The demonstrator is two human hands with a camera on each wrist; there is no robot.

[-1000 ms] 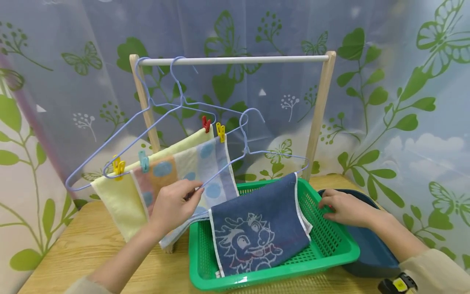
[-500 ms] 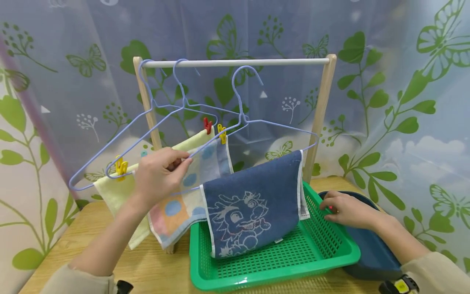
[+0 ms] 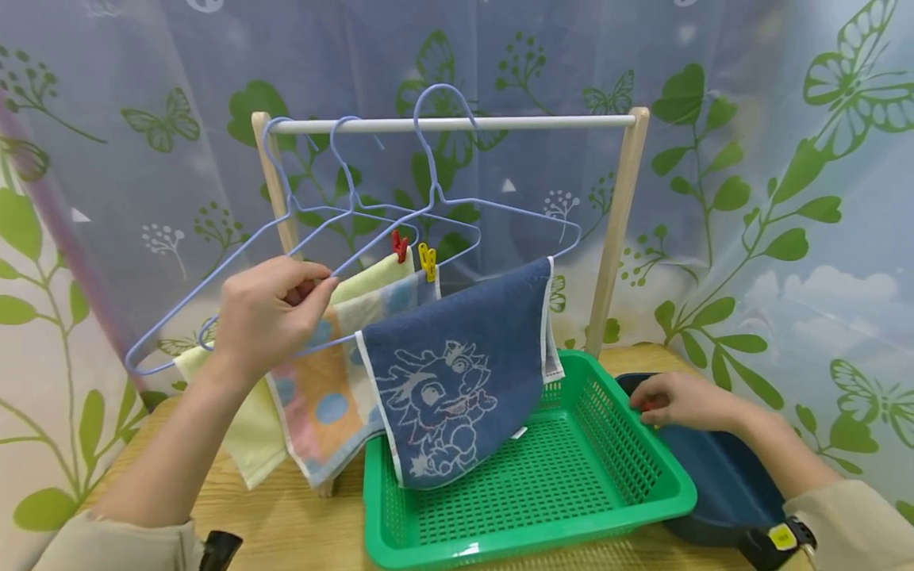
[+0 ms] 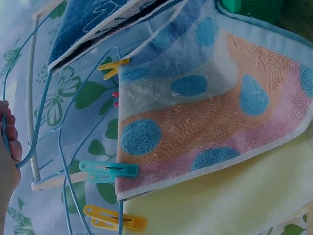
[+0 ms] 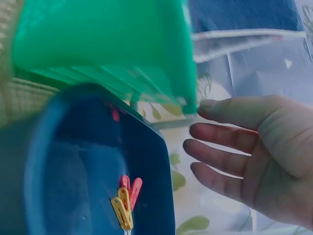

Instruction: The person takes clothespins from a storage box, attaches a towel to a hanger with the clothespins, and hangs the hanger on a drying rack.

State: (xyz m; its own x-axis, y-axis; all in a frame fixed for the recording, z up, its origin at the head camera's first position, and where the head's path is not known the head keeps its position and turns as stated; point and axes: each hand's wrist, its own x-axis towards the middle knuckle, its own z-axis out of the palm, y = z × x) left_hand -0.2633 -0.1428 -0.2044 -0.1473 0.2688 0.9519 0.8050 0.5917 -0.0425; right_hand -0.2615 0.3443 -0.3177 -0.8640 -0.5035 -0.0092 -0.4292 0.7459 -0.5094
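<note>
My left hand (image 3: 267, 313) pinches the left shoulder of a light-blue wire clothes hanger (image 3: 493, 205), its thumb and fingertips on the wire. Over the hanger's lower bar hangs a navy towel (image 3: 450, 388) with a white cartoon animal drawing. The hook overlaps the white rod (image 3: 528, 122) in the head view. To the right, my right hand (image 5: 264, 147) is beside the green basket's rim with fingers loosely extended and nothing in them. Near it is a dark blue basin (image 3: 728, 484), where red and yellow clothespins (image 5: 124, 203) lie inside.
Two hangers hang at the rod's left end, carrying a pale yellow towel (image 3: 257, 432) and a dotted towel (image 3: 314, 412) with clothespins (image 4: 108, 169). A green basket (image 3: 528, 543) stands on the wooden table (image 3: 286, 519). The rack's wooden post (image 3: 617, 230) rises behind it.
The left hand has raised the hanger and shifted it left, lifting the navy towel up from the basket and bringing the hook to rod height. The right hand has stayed nearly in place.
</note>
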